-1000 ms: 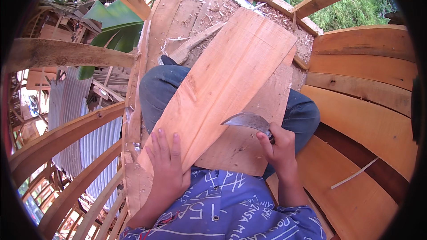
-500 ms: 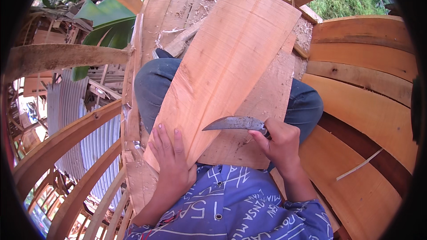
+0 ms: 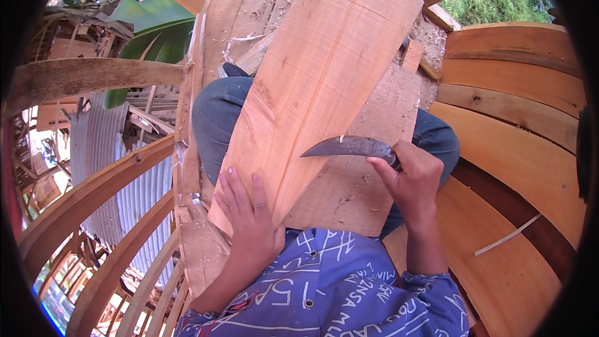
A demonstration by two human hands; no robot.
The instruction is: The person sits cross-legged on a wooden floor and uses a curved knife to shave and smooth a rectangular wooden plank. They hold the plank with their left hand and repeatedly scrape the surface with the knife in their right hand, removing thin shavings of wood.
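Note:
A long, reddish wooden board [image 3: 318, 68] lies slantwise across my lap, its narrow end close to my shirt and its wide end far off. Flat on the near left part of it rests my left hand [image 3: 249, 209], fingers stretched out. My right hand [image 3: 415, 168] is wrapped round the handle of a curved knife [image 3: 352, 145], whose grey blade points left over the board's right edge. A small pale shaving clings to the top of the blade. Most of the handle is hidden in my fist. On the board's left side is a rough, chipped patch of grain.
Under the board lies another plank [image 3: 349, 200]. Shavings litter the floor planks [image 3: 240, 0] at the far end. A wall of curved boards [image 3: 499, 187] rises at right; open wooden ribs [image 3: 100, 78] stand at left, with corrugated metal sheets [image 3: 97, 162] beyond.
My right hand and the knife have moved away from me and slightly right. A small shaving now shows on the blade. My left hand stays flat on the board.

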